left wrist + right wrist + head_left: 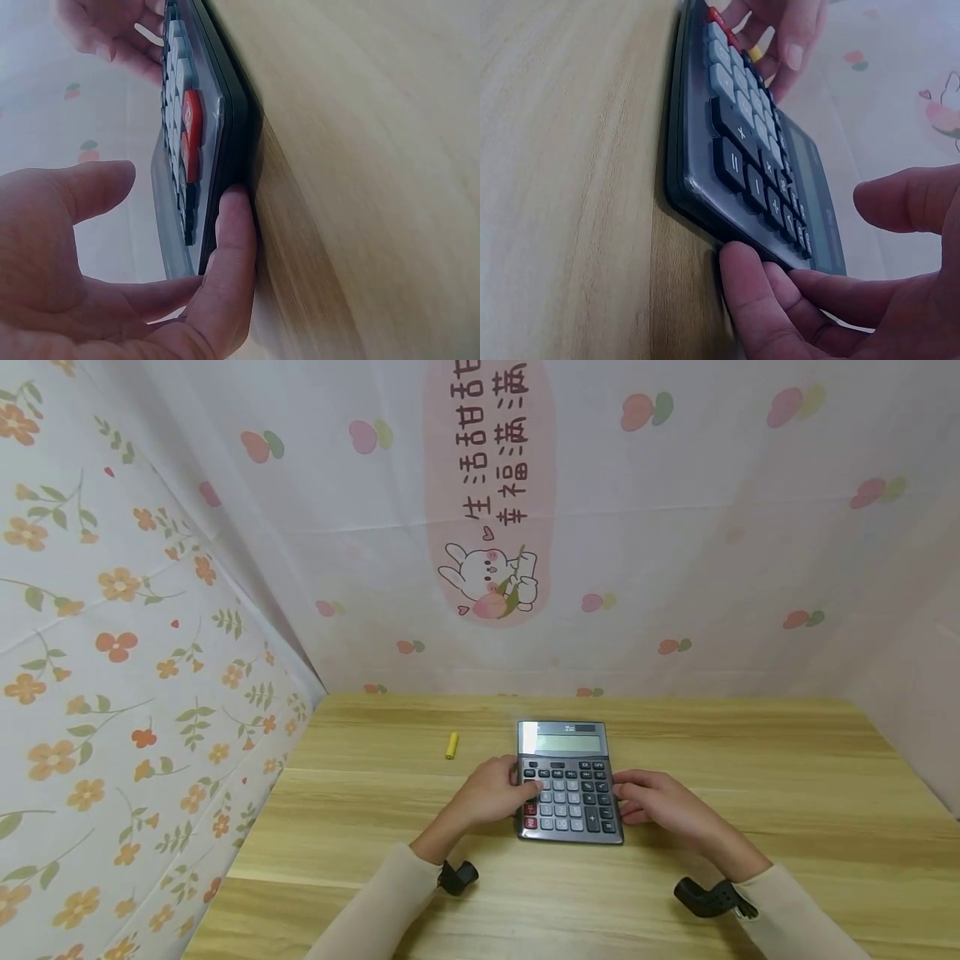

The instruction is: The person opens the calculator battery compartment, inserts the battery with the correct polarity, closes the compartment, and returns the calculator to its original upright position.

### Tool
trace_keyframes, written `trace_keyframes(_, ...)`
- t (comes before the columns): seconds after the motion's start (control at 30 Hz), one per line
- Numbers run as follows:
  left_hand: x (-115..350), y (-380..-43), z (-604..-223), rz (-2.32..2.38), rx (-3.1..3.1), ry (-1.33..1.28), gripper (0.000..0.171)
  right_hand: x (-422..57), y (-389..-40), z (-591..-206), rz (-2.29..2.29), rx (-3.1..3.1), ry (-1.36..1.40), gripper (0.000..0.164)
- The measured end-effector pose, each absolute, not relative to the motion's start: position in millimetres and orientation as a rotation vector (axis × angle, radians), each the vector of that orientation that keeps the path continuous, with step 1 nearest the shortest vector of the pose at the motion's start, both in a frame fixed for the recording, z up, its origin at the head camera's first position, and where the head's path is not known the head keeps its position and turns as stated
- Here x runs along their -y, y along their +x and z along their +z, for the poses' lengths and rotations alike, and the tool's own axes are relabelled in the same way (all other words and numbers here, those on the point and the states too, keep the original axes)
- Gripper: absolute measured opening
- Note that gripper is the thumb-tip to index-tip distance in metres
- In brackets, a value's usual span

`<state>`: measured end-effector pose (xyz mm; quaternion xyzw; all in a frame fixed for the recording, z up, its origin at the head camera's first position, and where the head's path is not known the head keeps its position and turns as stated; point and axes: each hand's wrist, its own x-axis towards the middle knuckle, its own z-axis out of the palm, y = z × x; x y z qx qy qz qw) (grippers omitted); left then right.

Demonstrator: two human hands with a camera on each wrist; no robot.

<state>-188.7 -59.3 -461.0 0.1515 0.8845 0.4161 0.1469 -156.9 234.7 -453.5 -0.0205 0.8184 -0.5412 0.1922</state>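
A grey desk calculator lies on the wooden table, its display at the far end and its two red keys at the near left. My left hand is at its left side. In the left wrist view, the left fingers touch the side edge while the thumb stands apart above the keys. On the opposite side, my right hand has its fingertips against the right edge. Its thumb is raised off the calculator in the right wrist view.
A small yellow stick lies on the table to the calculator's left, farther back. Behind the table hangs a printed cloth, and a floral cloth closes the left side. Each wrist wears a black band mount.
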Motion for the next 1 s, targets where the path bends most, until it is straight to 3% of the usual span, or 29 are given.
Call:
trace_keyframes(0.63, 64, -184, -462, 1.212, -2.53, 0.444, 0.041, -240, -164, -458, -1.516, -2.285, -0.029, 0.056)
trace_keyframes(0.87, 67, -176, -461, 1.21, -2.529, 0.44, 0.065, -242, -167, -455, -1.558, -2.276, -0.01, 0.057)
trace_keyframes(1.0, 71, -173, -461, 1.251, -2.492, 0.422, 0.069, -243, -172, -455, -1.598, -2.257, 0.006, 0.059)
